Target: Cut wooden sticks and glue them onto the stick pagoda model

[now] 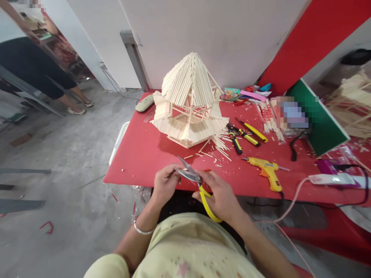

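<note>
My right hand grips a pair of scissors with yellow handles, their blades parted and pointing left. Close to the blade tips, my left hand is closed, thumb and fingers pinched together; whatever it pinches is too small to name. Both hands are at the front edge of the red table. Beyond them stands a model pavilion built of pale wooden sticks, with a pointed roof and a wide lower eave. Loose wooden sticks and small offcuts lie at its right front.
Right of the model lie pliers, a yellow utility knife and a yellow glue gun. A white power strip with cables is at the right. A green board leans behind. Another person's legs show at far left.
</note>
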The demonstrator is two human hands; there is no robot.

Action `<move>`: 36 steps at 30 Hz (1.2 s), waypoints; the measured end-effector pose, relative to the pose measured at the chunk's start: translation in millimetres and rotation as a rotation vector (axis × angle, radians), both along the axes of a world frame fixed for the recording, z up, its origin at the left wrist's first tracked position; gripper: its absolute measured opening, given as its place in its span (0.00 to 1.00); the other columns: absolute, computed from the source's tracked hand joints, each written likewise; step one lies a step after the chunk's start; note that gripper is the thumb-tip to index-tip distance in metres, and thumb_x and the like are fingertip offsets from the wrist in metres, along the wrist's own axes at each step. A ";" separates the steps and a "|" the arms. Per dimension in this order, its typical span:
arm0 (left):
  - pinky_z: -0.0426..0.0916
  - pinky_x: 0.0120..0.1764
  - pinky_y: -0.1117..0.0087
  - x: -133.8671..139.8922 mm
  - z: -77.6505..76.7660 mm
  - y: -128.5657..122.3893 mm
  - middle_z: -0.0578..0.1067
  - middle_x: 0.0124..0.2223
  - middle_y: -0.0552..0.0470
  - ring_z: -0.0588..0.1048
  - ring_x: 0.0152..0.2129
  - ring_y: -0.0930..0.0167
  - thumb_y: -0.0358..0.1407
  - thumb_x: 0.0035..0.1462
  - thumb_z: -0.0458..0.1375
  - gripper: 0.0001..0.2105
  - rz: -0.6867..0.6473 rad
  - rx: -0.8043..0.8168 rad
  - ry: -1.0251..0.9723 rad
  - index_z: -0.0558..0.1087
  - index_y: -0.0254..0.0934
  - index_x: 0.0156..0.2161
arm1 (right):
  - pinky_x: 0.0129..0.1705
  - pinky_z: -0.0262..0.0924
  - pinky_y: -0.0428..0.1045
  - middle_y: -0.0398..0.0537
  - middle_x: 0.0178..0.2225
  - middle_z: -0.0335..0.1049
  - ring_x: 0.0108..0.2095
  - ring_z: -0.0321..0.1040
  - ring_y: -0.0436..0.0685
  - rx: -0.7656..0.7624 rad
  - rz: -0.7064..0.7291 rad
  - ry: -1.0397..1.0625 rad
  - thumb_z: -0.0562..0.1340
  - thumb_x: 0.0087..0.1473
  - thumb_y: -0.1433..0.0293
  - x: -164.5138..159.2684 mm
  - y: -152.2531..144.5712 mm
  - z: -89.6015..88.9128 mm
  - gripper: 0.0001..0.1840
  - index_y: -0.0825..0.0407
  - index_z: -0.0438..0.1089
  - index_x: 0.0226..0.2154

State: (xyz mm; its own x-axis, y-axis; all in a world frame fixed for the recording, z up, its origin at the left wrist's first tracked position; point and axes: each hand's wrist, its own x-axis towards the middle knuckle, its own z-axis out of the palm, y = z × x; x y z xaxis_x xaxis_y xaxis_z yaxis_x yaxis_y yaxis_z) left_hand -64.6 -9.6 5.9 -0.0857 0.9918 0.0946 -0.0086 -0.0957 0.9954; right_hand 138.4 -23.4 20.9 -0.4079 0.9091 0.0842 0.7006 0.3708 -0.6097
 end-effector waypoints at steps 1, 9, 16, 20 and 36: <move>0.68 0.26 0.73 -0.7 0.3 -0.4 0.78 0.29 0.51 0.71 0.20 0.74 0.36 0.57 0.59 0.06 0.000 0.004 0.010 0.78 0.37 0.35 | 0.44 0.64 0.54 0.51 0.42 0.66 0.43 0.66 0.59 -0.002 0.001 0.000 0.61 0.56 0.57 -0.1 0.3 0.9 0.31 0.47 0.59 0.59; 0.66 0.26 0.74 -1.6 8.8 0.7 0.76 0.25 0.53 0.70 0.19 0.74 0.35 0.58 0.58 0.07 -0.018 0.036 0.192 0.78 0.39 0.32 | 0.44 0.64 0.53 0.53 0.43 0.67 0.44 0.67 0.60 -0.055 0.019 0.018 0.60 0.56 0.56 -0.5 -1.1 1.7 0.30 0.48 0.59 0.58; 0.62 0.26 0.75 -2.0 12.9 0.4 0.72 0.19 0.55 0.68 0.18 0.73 0.33 0.55 0.60 0.07 0.007 0.026 0.240 0.80 0.40 0.28 | 0.42 0.65 0.52 0.52 0.41 0.70 0.40 0.68 0.58 -0.070 0.017 0.068 0.59 0.57 0.57 -0.8 -8.2 -6.7 0.29 0.49 0.59 0.59; 0.63 0.27 0.74 -2.1 6.8 -3.3 0.73 0.21 0.54 0.68 0.19 0.73 0.34 0.54 0.61 0.07 0.019 0.005 0.220 0.80 0.40 0.28 | 0.43 0.65 0.53 0.53 0.40 0.70 0.40 0.70 0.59 -0.017 -0.003 0.021 0.58 0.58 0.58 -0.8 -9.2 -9.5 0.28 0.51 0.60 0.58; 0.66 0.27 0.73 5.4 -11.5 -1.6 0.78 0.28 0.50 0.71 0.22 0.73 0.40 0.57 0.59 0.09 -0.091 -0.079 -0.012 0.78 0.38 0.32 | 0.43 0.66 0.54 0.54 0.45 0.71 0.45 0.71 0.62 0.039 -0.060 -0.072 0.62 0.52 0.50 12.6 -9.1 -23.8 0.34 0.49 0.61 0.56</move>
